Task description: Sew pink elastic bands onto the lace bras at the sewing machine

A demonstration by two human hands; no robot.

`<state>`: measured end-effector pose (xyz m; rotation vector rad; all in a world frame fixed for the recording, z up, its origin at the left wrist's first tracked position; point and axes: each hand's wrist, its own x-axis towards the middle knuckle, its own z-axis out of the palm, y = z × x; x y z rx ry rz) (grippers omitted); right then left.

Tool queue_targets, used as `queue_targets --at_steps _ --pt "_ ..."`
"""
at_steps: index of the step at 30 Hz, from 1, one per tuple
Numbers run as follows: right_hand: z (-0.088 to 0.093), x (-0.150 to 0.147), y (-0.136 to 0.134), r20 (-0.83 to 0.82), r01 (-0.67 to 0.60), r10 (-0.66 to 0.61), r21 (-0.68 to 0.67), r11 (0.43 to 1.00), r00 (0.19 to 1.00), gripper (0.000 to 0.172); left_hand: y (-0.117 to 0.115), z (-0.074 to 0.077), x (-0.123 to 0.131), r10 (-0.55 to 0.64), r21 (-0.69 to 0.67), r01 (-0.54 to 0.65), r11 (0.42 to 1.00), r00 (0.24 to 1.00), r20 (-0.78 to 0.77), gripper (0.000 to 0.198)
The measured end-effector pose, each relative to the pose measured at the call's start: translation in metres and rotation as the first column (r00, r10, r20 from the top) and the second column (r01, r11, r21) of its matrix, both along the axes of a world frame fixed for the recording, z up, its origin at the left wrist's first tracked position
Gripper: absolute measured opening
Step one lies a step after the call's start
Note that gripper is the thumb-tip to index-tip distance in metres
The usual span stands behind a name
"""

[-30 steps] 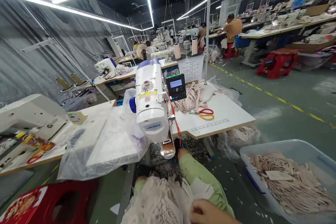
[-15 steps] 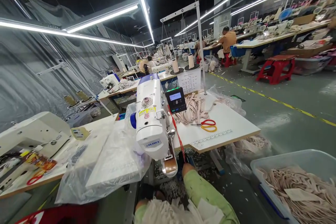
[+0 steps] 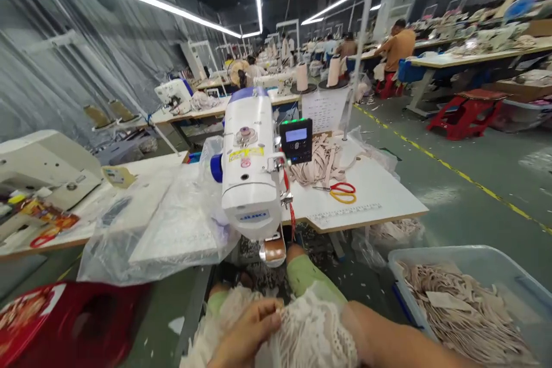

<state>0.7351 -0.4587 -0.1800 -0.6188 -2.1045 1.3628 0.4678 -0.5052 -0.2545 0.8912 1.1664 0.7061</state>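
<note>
A bundle of cream, ruffled lace-edged fabric (image 3: 317,328) lies across the lap, over green trousers (image 3: 313,276). My left hand (image 3: 252,325) is closed, its thumb and fingertips pinching the edge of the fabric. My right hand (image 3: 354,322) reaches in from the right; only its wrist side shows and its fingers are hidden by the bundle. Just beyond both hands stands a white sewing machine (image 3: 248,207) with a narrow arm end (image 3: 273,250) low at its front. Neither hand touches the machine.
Scissors with red and yellow handles (image 3: 344,192) lie on the white table (image 3: 379,195) near a heap of beige strips (image 3: 317,164). A clear bin (image 3: 457,252) of beige strips stands at right. A red stool (image 3: 107,322) is at lower left, and plastic sheeting (image 3: 129,273) hangs off the left table.
Both arms have come into view over the lap, and my left hand has taken hold of the cream fabric. The view has tilted down, so the machine appears higher.
</note>
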Motion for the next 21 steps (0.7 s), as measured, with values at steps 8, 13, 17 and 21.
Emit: queue_targets --at_steps 8,13,17,21 --pt "-0.005 0.014 0.011 0.254 -0.163 0.193 -0.133 0.978 0.948 0.017 0.007 -0.001 0.02 0.017 -0.163 -0.014 0.986 1.0 0.02 0.055" --pt "-0.064 0.033 0.03 0.373 -0.111 0.172 -0.179 0.978 0.912 0.02 0.011 0.02 0.02 0.104 0.334 0.049 0.941 0.899 -0.424 0.039" --pt "-0.085 0.015 0.046 0.3 0.295 -0.277 -0.015 0.955 0.913 0.072 0.019 0.04 0.033 -0.072 0.38 0.306 0.873 0.852 -0.519 0.033" --pt "-0.061 -0.033 0.055 0.11 -0.049 0.055 -0.059 0.997 0.992 0.059 0.032 0.054 0.036 -0.114 0.391 0.379 0.839 0.825 -0.554 0.039"
